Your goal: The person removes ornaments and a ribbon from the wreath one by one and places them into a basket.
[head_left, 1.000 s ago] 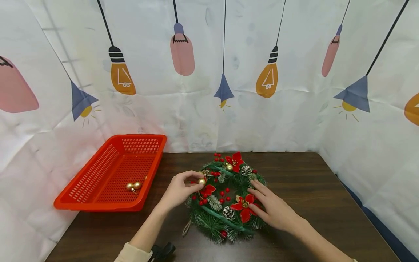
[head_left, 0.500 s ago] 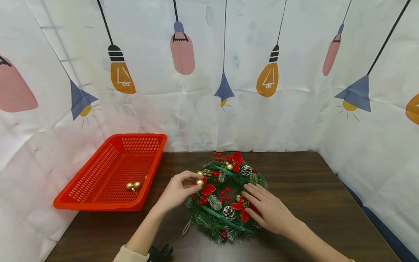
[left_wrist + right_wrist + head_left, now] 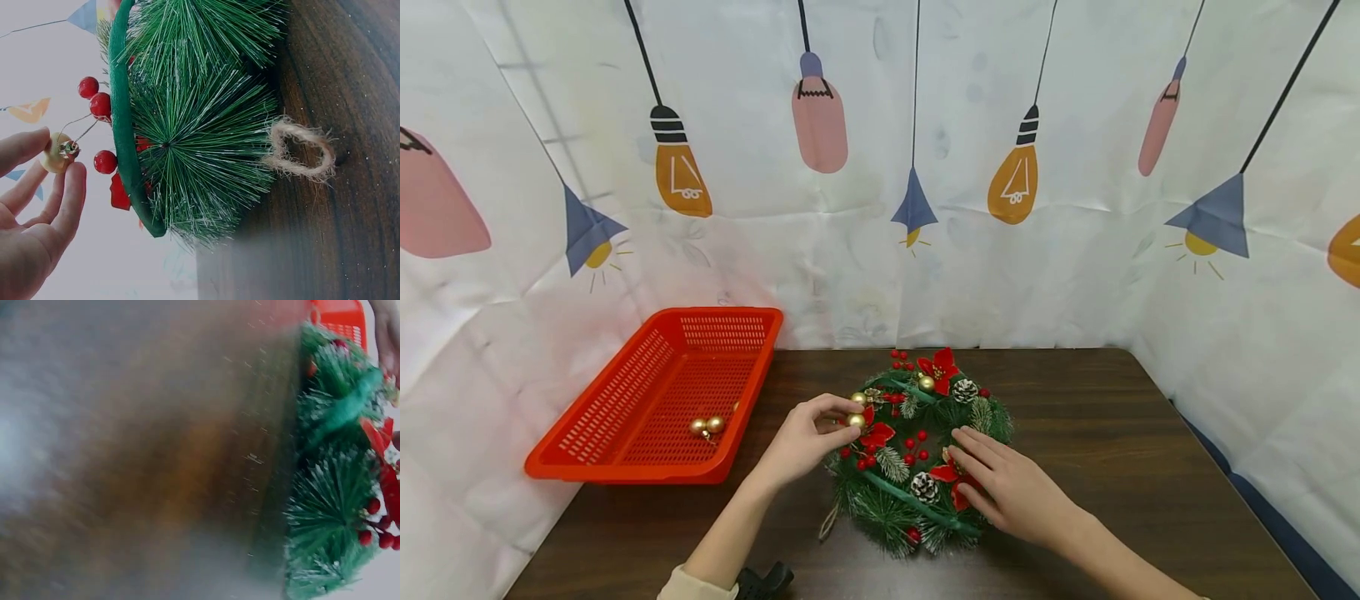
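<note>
My left hand (image 3: 805,440) pinches a gold ball ornament (image 3: 856,421) between thumb and fingers, over the left side of a green Christmas wreath (image 3: 880,512). In the left wrist view, the metal cap and thin loop of this ornament (image 3: 55,153) face the wreath. Another gold ball (image 3: 858,399) shows just behind the fingers, and a third gold ball (image 3: 927,383) sits at the wreath's back. My right hand (image 3: 1018,492) lies over the wreath's right side with fingers extended, partly covering a red poinsettia (image 3: 946,473). Pinecones (image 3: 924,487) and red berries (image 3: 916,450) also decorate the wreath.
A red plastic basket (image 3: 625,475) stands at the left with several gold balls (image 3: 715,424) inside. The wreath's twine loop (image 3: 828,523) lies on the dark wooden table (image 3: 1112,417). Behind hangs a white curtain (image 3: 865,267) printed with lamps.
My right hand has slid left and slightly toward me across the wreath, covering more of the poinsettia. My left hand has shifted slightly left with the gold ball, exposing another gold ball behind it.
</note>
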`<action>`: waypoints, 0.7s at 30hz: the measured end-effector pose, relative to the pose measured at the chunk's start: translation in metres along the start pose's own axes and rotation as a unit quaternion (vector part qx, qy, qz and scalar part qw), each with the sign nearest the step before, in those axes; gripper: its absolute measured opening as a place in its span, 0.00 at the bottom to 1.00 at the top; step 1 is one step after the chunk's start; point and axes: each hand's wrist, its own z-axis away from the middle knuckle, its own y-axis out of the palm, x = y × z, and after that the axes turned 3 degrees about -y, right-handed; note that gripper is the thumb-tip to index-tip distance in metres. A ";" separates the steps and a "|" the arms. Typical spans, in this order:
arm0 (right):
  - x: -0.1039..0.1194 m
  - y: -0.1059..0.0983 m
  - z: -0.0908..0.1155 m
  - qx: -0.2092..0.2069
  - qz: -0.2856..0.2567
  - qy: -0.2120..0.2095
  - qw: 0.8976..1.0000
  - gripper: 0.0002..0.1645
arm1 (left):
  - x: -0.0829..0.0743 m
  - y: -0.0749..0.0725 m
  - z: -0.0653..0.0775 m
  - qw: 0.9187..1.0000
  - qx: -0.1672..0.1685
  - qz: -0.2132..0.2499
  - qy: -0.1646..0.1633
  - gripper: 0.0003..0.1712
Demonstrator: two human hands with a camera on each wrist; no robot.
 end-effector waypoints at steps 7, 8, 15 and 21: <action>0.003 0.008 0.005 0.028 0.005 0.013 1.000 0.31 | -0.002 0.000 0.001 1.000 0.004 0.004 0.003 0.19; 0.003 0.008 0.006 0.028 0.004 0.013 1.000 0.32 | -0.002 0.000 0.001 1.000 0.004 0.004 0.002 0.20; 0.002 0.011 0.009 0.023 -0.006 0.019 1.000 0.31 | -0.002 0.000 0.000 1.000 0.008 0.011 0.000 0.20; 0.002 0.011 0.009 0.022 -0.021 0.032 0.999 0.30 | 0.000 0.001 0.000 1.000 0.008 0.012 -0.005 0.20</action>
